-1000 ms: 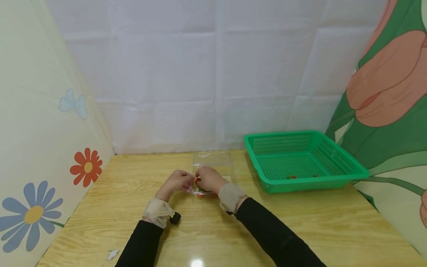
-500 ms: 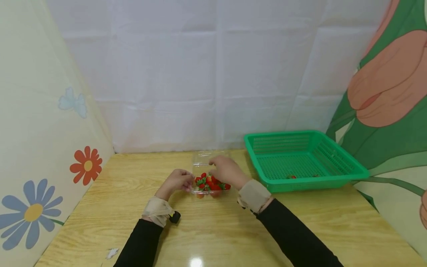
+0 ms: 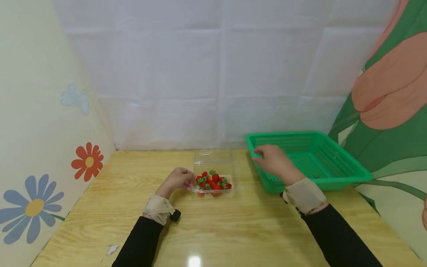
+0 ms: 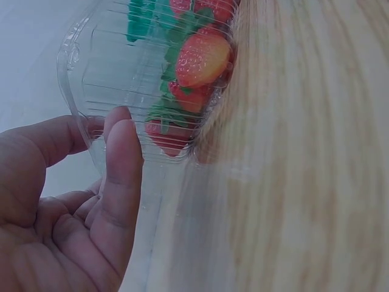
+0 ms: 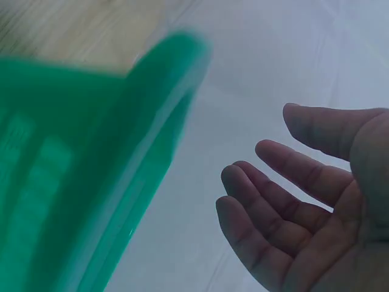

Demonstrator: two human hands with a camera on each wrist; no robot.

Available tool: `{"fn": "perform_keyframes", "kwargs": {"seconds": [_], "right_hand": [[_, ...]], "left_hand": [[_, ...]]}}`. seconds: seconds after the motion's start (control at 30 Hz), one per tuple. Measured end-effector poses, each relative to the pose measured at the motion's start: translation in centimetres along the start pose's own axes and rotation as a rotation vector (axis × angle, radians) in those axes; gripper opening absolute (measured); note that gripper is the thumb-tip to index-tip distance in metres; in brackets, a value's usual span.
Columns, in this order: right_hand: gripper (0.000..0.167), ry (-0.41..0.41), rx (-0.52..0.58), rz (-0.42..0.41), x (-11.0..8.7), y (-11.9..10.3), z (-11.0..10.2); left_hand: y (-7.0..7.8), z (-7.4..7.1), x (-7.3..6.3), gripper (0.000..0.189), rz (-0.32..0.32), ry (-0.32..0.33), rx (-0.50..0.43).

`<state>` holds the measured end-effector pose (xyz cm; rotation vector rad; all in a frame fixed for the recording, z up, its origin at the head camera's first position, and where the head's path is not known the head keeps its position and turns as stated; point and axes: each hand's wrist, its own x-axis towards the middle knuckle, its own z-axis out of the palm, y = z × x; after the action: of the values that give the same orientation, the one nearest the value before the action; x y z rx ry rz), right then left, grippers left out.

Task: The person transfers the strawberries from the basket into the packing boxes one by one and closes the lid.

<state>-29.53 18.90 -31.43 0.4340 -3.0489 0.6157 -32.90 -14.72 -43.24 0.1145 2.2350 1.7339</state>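
At clear box (image 4: 112,68): left hand (image 3: 178,178) pinching it | near green basket (image 3: 343,180): right hand (image 3: 275,161) spread, plain only in right-wrist view

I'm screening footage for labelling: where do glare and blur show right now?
Head: a bright glare spot on the table near the bottom edge; left wrist: small highlights on the clear container; right wrist: the green basket is blurred, while the right hand looks sharper but dim.

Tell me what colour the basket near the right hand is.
Green; the head view shows the basket best.
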Motion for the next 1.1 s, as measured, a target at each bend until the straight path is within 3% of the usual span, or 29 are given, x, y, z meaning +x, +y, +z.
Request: {"fn": "perform_keyframes", "kwargs": {"seconds": [0.27, 0.47, 0.63, 0.83, 1.1], "right_hand": [[0.043, -0.003, -0.047, 0.057, -1.6, 4.9, -2.5], [0.042, 0.013, -0.084, 0.069, -2.1, 9.0, -2.4], [0.04, -0.02, -0.076, 0.09, -2.1, 11.8, -1.9], [0.039, -0.077, -0.071, 0.109, -2.2, 14.1, -1.1], [0.039, -0.116, -0.045, 0.124, -1.6, 15.3, -0.9]], "left_hand": [[0.0, 0.1, -0.1, 0.025, -0.01, 0.024, 0.006], [-0.2, 0.0, 0.1, 0.026, -0.009, 0.025, 0.012], [-0.3, -0.1, 0.2, 0.028, -0.002, 0.013, 0.022], [-0.3, 0.1, 0.3, 0.027, -0.007, 0.009, 0.031], [0.1, 0.1, 0.2, 0.028, -0.01, 0.01, 0.015]]}}
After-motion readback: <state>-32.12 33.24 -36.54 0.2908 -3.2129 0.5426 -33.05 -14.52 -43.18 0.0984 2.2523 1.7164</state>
